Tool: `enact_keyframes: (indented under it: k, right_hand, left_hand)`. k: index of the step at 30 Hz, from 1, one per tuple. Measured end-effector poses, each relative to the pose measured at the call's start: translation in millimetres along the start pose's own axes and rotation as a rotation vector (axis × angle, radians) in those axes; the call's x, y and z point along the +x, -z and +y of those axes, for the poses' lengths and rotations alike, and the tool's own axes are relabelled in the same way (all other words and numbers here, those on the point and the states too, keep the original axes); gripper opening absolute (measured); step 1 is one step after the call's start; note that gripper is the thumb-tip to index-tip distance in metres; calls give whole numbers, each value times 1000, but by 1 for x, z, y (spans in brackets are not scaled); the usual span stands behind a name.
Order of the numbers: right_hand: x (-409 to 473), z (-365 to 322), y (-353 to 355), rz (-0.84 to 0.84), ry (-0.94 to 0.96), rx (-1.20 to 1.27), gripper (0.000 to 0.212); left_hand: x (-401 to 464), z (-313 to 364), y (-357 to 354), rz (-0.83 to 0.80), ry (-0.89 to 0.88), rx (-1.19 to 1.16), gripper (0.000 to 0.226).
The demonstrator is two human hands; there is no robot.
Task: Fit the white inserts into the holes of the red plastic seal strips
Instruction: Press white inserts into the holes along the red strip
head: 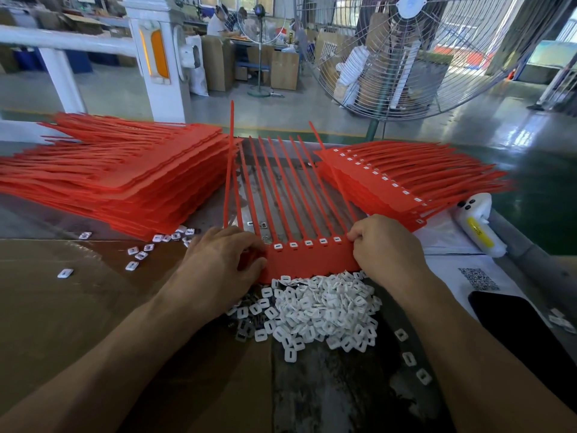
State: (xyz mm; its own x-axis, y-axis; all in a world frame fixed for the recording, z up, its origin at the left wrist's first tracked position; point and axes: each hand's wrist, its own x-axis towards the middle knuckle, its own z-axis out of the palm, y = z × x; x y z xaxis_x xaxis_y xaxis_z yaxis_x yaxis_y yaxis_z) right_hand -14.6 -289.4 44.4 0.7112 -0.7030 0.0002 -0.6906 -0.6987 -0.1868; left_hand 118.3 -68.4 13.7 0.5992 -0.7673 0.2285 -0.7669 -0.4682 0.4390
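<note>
I see 1 sheet of red seal strips (307,259) lying flat at the centre of the table (327,385), its tails fanning away from me towards the far edge. The left hand (223,264) rests on the sheet's left end with fingers curled down over it; whether they pinch an insert I cannot tell, because the fingertips are hidden. The right hand (385,245) grips the sheet's right end, fingers bent and closed together at the top right corner. Between the 2 hands, 5 fitted inserts (308,243) show as white squares in the row of holes. The heap of loose white inserts (321,310) lies just beside the near edge of the sheet, touching it, between both forearms. A tall stack of red sheets (125,179) sits to the left, with scattered inserts (140,253) near its front edge. A second stack (402,182) to the right shows a white insert in each hole along its top sheet. A cardboard sheet (78,307) covers the table's left part. A white and yellow handheld device (479,226) lies far right, a dark phone (524,332) nearer to me. A large floor fan (406,54) stands beyond the table.
</note>
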Motion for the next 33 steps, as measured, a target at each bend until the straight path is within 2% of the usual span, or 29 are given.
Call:
enact_keyframes:
  k: [5, 12, 19, 21, 24, 27, 33]
  right_hand:
    - [-5, 0, -6, 83, 25, -29, 33]
    - [-9, 10, -11, 163, 81, 138, 34]
    - [-8, 16, -10, 138, 147, 176, 21]
    - [-10, 19, -6, 92, 179, 257, 16]
    - [-15, 20, -1, -87, 305, 430, 7]
    - [-19, 16, 1, -219, 448, 457, 4]
    - [-20, 11, -2, -279, 532, 452, 7]
  left_hand:
    - [-1, 0, 0, 7, -13, -8, 28]
    - [-1, 0, 0, 14, -18, -7, 28]
    - [-1, -1, 0, 15, -21, -11, 29]
    - [0, 0, 0, 12, -19, -14, 29]
    - [-1, 0, 0, 9, -15, -11, 29]
    - [-1, 1, 0, 9, -12, -12, 29]
    - [0, 0, 0, 20, -11, -19, 28]
